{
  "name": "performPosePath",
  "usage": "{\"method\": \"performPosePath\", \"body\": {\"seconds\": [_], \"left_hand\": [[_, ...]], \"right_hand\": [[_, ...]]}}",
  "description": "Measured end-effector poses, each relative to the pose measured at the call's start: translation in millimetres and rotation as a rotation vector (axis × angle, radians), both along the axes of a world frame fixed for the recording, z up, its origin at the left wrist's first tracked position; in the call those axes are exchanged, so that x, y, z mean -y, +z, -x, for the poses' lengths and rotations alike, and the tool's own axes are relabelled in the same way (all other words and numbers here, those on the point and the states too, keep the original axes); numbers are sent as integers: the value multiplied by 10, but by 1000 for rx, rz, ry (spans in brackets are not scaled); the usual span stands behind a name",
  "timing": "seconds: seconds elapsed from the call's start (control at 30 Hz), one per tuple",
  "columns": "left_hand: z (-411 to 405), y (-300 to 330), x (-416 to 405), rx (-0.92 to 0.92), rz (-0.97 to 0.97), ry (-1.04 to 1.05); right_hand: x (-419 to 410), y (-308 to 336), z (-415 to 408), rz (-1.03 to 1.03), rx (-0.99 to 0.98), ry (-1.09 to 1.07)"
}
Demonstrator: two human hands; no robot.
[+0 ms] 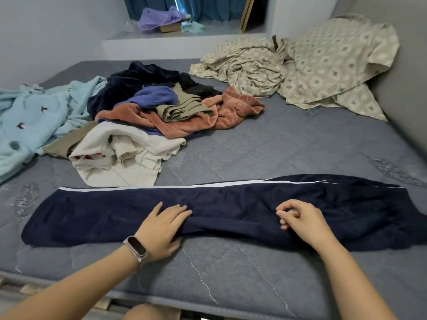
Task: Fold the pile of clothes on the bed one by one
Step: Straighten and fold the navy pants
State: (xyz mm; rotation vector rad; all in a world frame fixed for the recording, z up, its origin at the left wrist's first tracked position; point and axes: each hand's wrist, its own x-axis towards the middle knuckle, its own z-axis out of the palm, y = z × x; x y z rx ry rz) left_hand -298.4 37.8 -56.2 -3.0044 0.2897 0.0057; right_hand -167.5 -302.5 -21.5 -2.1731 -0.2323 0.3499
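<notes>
Near the bed (254, 273) edge, our left hand (161, 229) presses flat on navy trousers (231, 204), right hand (300, 220) pinching their fabric; we judge little done, the pile (150, 116) behind unfolded.

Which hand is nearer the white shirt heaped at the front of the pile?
Left. The left hand lies flat on the navy trousers, just below and slightly right of the white shirt. The right hand rests on the trousers much farther to the right.
</notes>
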Motion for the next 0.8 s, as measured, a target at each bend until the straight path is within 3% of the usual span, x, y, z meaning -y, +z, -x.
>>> {"method": "performPosePath", "body": {"seconds": [0.07,0.13,0.23,0.3,0.37,0.47,0.53,0.6,0.73,0.8], "left_hand": [[-96,-45,239,96,76,-156],[-226,41,433,136,204,-152],[-444,194,575,177,529,134],[-628,248,615,260,653,284],[-812,307,691,273,675,388],[-962,355,774,322,544,474],[-945,320,834,454,340,416],[-871,236,945,548,268,251],[-657,-73,1321,314,312,-185],[-643,-219,1538,168,323,-266]], "right_hand": [[67,-55,19,69,43,-28],[82,-14,68,127,163,-6],[99,120,152,106,169,59],[74,117,228,276,147,183],[22,59,297,416,163,238],[-36,-14,221,459,231,53],[-6,-57,118,451,268,-111],[53,-106,30,452,280,-200],[166,-146,-119,327,323,-222],[246,-171,-213,184,300,-206]]}}
